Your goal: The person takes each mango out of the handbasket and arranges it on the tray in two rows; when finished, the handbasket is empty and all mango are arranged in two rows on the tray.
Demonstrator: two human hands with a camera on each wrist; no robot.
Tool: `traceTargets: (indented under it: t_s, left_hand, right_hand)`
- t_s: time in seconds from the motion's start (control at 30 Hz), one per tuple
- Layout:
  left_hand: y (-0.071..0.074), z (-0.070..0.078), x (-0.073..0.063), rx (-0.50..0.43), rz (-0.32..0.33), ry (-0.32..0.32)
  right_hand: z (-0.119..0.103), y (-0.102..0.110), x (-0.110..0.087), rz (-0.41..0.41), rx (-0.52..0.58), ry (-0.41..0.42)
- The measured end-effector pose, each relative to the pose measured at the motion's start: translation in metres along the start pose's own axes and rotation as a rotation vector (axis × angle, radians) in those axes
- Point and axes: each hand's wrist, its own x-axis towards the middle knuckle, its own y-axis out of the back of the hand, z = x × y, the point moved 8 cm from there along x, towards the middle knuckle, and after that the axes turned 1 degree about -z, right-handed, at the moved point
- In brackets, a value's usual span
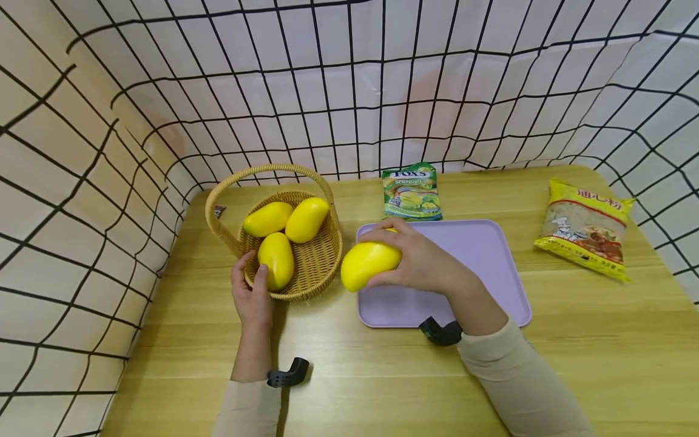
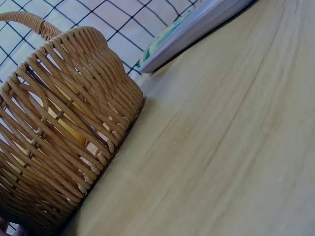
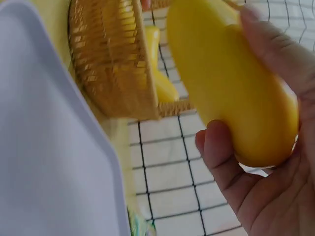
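Note:
In the head view my right hand [image 1: 412, 258] grips a yellow mango [image 1: 370, 264] above the left part of the lavender tray [image 1: 442, 312]. The right wrist view shows fingers and thumb curled round that mango [image 3: 231, 78]. My left hand [image 1: 253, 297] holds the near left rim of the wicker basket [image 1: 314, 273], its thumb over the rim beside a mango [image 1: 276, 261]. Two other mangoes, one at the left [image 1: 267, 219] and one at the right [image 1: 307, 220], lie farther back in the basket. The left wrist view shows mostly the basket's woven side [image 2: 74, 113].
A green FOX'S candy bag [image 1: 412, 193] lies behind the tray. A yellow clear-fronted food bag [image 1: 587, 229] is at the right of the wooden table [image 1: 338, 388]. The basket's tall handle [image 1: 273, 168] arches over its far side. Black-lined white sheeting [image 1: 349, 91] surrounds the table.

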Motion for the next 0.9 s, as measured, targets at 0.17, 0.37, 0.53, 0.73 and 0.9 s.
traceTargets:
  t_s: [0.17, 0.37, 0.53, 0.73, 0.9]
  left_hand:
    - [0.0, -0.001, 0.0, 0.008, -0.001, 0.003]
    - [0.0, -0.001, 0.0, 0.022, -0.006, 0.013]
    - [0.0, -0.001, 0.0, 0.022, -0.007, 0.024]
    - [0.0, -0.001, 0.0, 0.042, -0.008, 0.027]
    - [0.0, -0.001, 0.0, 0.042, -0.011, 0.033]
  right_hand:
    - [0.017, 0.013, -0.002, 0.04, 0.092, -0.057]
    - [0.039, 0.03, -0.001, 0.113, 0.141, -0.213]
    - [0.053, 0.038, 0.004, 0.197, 0.239, -0.313]
    - [0.06, 0.035, 0.015, 0.283, 0.316, -0.331]
    - [0.072, 0.018, 0.025, 0.276, 0.326, -0.397]
